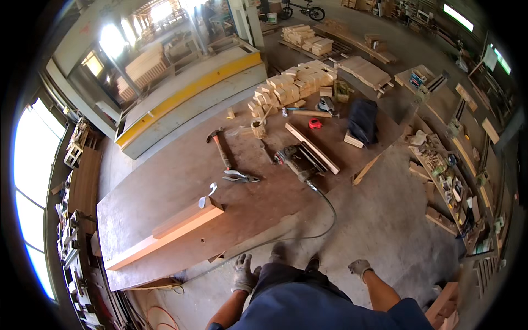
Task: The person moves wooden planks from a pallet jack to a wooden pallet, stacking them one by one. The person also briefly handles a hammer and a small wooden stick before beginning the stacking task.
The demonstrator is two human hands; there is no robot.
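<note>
Two timber pieces point(170, 234) lie together on the surface point(137, 212), near its front edge | step: seemingly between handlings | left hand point(245, 275) nearer them, spread, empty; right hand point(360, 268) half-curled, cannot tell if gripping | handling them would likely call for reaching forward-left

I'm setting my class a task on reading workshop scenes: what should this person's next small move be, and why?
Probably the left hand should reach for the long wooden beam. The beam lies nearer to it than the hammer or the power tool, and both it and the right hand look empty, so nothing needs setting down.
</note>
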